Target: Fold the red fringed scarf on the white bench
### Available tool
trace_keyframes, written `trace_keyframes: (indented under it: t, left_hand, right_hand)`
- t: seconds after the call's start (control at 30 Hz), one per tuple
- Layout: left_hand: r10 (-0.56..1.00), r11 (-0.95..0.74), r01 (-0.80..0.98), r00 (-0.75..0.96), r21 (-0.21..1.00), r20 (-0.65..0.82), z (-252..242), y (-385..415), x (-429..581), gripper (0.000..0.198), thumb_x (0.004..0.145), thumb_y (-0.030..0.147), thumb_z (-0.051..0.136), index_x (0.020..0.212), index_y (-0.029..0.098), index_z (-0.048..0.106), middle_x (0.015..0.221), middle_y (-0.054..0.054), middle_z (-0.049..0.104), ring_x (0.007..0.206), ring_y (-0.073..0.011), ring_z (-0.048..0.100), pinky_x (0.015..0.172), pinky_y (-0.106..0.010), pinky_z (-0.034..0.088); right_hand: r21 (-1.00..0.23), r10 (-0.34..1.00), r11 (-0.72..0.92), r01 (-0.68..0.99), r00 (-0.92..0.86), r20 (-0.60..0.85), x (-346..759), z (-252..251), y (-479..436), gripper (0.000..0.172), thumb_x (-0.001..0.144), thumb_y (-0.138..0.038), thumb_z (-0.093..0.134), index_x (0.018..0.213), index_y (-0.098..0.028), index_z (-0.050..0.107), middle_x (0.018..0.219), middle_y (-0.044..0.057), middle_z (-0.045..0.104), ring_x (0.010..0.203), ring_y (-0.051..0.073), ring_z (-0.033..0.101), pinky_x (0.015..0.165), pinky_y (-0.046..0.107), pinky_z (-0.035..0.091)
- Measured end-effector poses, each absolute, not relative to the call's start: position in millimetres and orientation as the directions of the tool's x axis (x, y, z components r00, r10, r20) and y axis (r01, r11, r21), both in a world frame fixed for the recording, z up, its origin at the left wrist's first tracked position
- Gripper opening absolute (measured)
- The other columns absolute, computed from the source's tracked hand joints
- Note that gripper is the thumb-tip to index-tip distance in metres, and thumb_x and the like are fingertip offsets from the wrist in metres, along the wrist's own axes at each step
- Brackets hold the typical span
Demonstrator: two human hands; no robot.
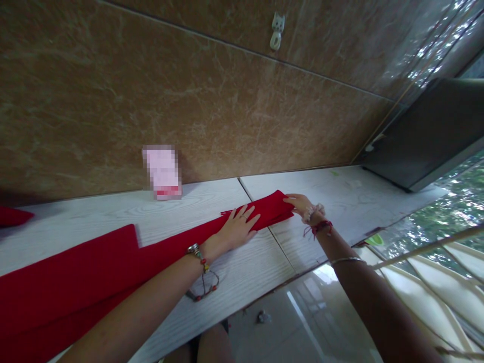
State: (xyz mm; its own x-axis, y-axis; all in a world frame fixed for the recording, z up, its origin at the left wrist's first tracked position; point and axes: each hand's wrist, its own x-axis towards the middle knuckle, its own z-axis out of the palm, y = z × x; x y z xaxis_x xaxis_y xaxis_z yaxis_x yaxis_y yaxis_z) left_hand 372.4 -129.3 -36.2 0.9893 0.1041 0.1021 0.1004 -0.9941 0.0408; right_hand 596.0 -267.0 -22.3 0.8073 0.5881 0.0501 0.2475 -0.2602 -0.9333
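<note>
A long folded strip of red cloth (94, 272) runs from the lower left across a white wood-grain tabletop (245, 272) to its narrow end near the middle. My left hand (238, 228) lies flat on the cloth near that end, fingers spread. Beyond it, my right hand (302, 205) pinches the tip of the cloth, fingers closed on its edge. Both wrists wear beaded bracelets.
A brown marble-tiled wall (189, 101) rises behind the table, with a small cat-shaped hook (277, 30) on it. A pink blurred card (163, 172) leans against the wall. Another red piece (13, 216) lies at far left. A dark panel (423, 136) and window stand right.
</note>
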Motion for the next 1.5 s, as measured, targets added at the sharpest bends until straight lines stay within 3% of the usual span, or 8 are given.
trace_keyframes:
  t: [0.33, 0.53, 0.63, 0.8, 0.9, 1.13, 1.37, 1.5]
  left_hand:
    - [0.091, -0.987, 0.078, 0.992, 0.139, 0.092, -42.9, -128.0, 365.7, 0.041, 0.09, 0.036, 0.03, 0.131, 0.035, 0.033, 0.144, -0.008, 0.019, 0.13, -0.0333, 0.011, 0.095, -0.061, 0.021]
    - [0.067, -0.984, 0.052, 0.994, 0.168, 0.085, -41.7, -125.6, 364.0, 0.038, 0.09, 0.035, 0.03, 0.127, 0.037, 0.038, 0.144, -0.006, 0.02, 0.13, -0.0346, 0.012, 0.095, -0.061, 0.019]
    - [0.065, -0.983, 0.047, 0.993, 0.178, 0.095, -41.2, -125.9, 363.8, 0.037, 0.09, 0.035, 0.032, 0.126, 0.037, 0.04, 0.143, -0.006, 0.022, 0.13, -0.0352, 0.012, 0.095, -0.061, 0.019]
    - [0.055, -0.983, 0.038, 0.994, 0.18, 0.092, -39.6, -126.7, 362.3, 0.04, 0.089, 0.034, 0.034, 0.128, 0.04, 0.035, 0.143, -0.005, 0.021, 0.13, -0.0346, 0.01, 0.096, -0.061, 0.018]
    - [0.031, -0.984, 0.015, 0.996, 0.179, 0.087, -40.6, -125.4, 360.7, 0.039, 0.089, 0.037, 0.033, 0.128, 0.041, 0.035, 0.144, -0.006, 0.021, 0.13, -0.0348, 0.01, 0.096, -0.061, 0.017]
    - [0.009, -0.98, -0.014, 0.993, 0.197, 0.119, -44.7, -121.2, 359.2, 0.038, 0.09, 0.043, 0.029, 0.127, 0.041, 0.036, 0.144, -0.004, 0.019, 0.13, -0.0337, 0.012, 0.096, -0.06, 0.015]
    - [0.006, -0.986, -0.017, 0.991, 0.166, 0.135, -42.9, -124.0, 357.3, 0.04, 0.089, 0.044, 0.03, 0.128, 0.04, 0.035, 0.144, -0.004, 0.021, 0.131, -0.0325, 0.011, 0.097, -0.059, 0.015]
    - [-0.007, -0.989, -0.026, 0.991, 0.148, 0.132, -43.3, -123.2, 354.2, 0.04, 0.089, 0.043, 0.03, 0.129, 0.041, 0.033, 0.143, -0.003, 0.022, 0.131, -0.0313, 0.012, 0.098, -0.058, 0.015]
  right_hand:
    - [-0.726, 0.507, -0.543, 0.422, 0.854, 0.117, 597.1, -46.5, -247.6, 0.022, 0.061, -0.018, 0.062, 0.083, -0.02, 0.063, 0.067, 0.0, 0.065, 0.07, 0.018, 0.062, 0.067, 0.032, 0.05]
    - [-0.625, 0.558, -0.573, 0.53, 0.811, 0.176, 601.5, -35.2, -241.6, 0.032, 0.065, -0.018, 0.059, 0.097, -0.018, 0.061, 0.077, 0.005, 0.066, 0.074, 0.02, 0.063, 0.068, 0.035, 0.051]
    - [-0.575, 0.604, -0.544, 0.61, 0.761, 0.236, 594.9, -23.2, -232.7, 0.038, 0.07, -0.022, 0.055, 0.108, -0.017, 0.057, 0.099, 0.009, 0.064, 0.092, 0.023, 0.059, 0.082, 0.039, 0.047]
    - [-0.179, 0.906, -0.357, 0.917, 0.387, 0.174, 569.5, -26.1, -232.5, 0.045, 0.08, -0.03, 0.045, 0.124, -0.022, 0.046, 0.134, 0.008, 0.041, 0.126, 0.024, 0.029, 0.101, 0.046, 0.028]
    - [-0.034, 0.916, -0.398, 0.917, 0.399, 0.033, 564.8, -37.6, -245.4, 0.046, 0.087, -0.034, 0.031, 0.132, -0.027, 0.033, 0.141, 0.004, 0.029, 0.13, 0.024, 0.021, 0.099, 0.054, 0.024]
    - [-0.014, 0.812, -0.584, 0.812, 0.583, -0.04, 582.0, -26.1, -257.0, 0.048, 0.088, -0.029, 0.026, 0.136, -0.029, 0.024, 0.143, 0.003, 0.025, 0.13, 0.025, 0.02, 0.096, 0.057, 0.027]
    - [-0.023, 0.961, -0.272, 0.962, 0.273, 0.039, 547.9, -30.1, -230.3, 0.046, 0.089, -0.034, 0.027, 0.134, -0.028, 0.03, 0.141, 0.001, 0.03, 0.129, 0.021, 0.023, 0.102, 0.045, 0.025]
    - [-0.012, 0.929, -0.371, 0.929, 0.371, 0.003, 550.1, -41.3, -232.5, 0.045, 0.089, -0.034, 0.025, 0.134, -0.03, 0.031, 0.142, 0.001, 0.027, 0.13, 0.022, 0.021, 0.103, 0.047, 0.022]
